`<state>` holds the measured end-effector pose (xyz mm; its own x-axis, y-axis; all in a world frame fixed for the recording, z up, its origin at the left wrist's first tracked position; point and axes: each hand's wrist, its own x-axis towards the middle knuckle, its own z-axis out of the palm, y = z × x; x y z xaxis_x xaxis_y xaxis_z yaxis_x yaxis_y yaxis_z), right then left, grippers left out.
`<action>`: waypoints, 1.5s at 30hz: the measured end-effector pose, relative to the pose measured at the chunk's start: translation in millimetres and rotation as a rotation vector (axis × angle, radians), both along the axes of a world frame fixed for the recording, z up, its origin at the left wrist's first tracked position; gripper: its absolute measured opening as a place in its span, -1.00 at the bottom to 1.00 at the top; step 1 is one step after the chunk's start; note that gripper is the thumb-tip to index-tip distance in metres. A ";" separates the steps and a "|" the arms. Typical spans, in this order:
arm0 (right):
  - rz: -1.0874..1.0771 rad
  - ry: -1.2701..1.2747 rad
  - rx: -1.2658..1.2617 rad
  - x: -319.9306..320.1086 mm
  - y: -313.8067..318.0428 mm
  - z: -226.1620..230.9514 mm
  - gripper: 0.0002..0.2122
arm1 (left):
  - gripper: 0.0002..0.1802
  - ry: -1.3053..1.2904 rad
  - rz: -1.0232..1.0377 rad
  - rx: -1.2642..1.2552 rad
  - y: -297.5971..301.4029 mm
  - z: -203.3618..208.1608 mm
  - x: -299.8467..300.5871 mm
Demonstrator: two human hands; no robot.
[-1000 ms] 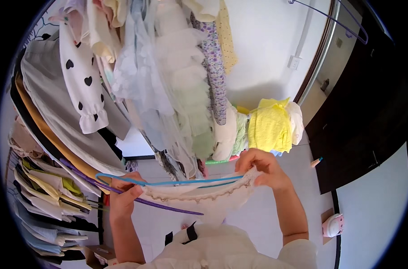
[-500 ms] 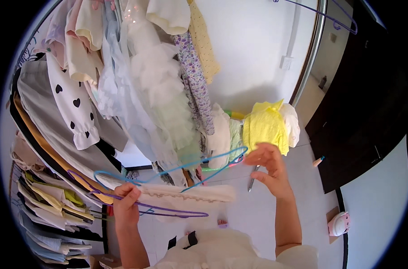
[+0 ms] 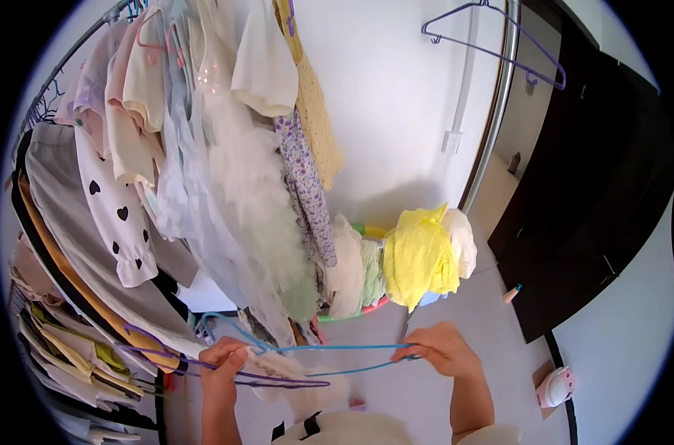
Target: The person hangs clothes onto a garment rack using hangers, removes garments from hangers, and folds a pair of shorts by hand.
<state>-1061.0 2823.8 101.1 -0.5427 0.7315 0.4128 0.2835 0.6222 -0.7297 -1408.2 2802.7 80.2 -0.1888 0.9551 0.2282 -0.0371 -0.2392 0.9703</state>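
While the right hand point(image 3: 442, 351) pinches a blue hanger point(image 3: 337, 347), left hand point(image 3: 224, 359) clasping a purple hanger point(image 3: 315, 383), cream garment point(image 3: 315, 400) hanging between

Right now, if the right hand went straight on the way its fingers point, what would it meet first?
The blue hanger, already at the fingertips of the right hand. Beyond it, toward picture left, probably the pale garment or the left hand, though depth is unclear.
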 end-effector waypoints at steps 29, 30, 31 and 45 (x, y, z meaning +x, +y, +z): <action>-1.098 0.471 0.703 92.5 210.0 314.3 -0.75 | -0.77 -0.220 0.339 -0.110 -48.5 -71.4 -39.8; -1.130 0.446 0.695 94.0 213.8 315.3 -0.75 | -0.77 -0.207 0.289 -0.084 -51.0 -73.5 -40.7; -1.129 0.449 0.670 89.9 214.2 315.9 -0.75 | -0.77 -0.211 0.299 -0.087 -54.0 -69.3 -38.1; -1.120 0.108 1.233 105.0 186.5 218.0 -0.73 | -0.93 -0.189 0.260 -0.045 -45.0 -7.4 -5.7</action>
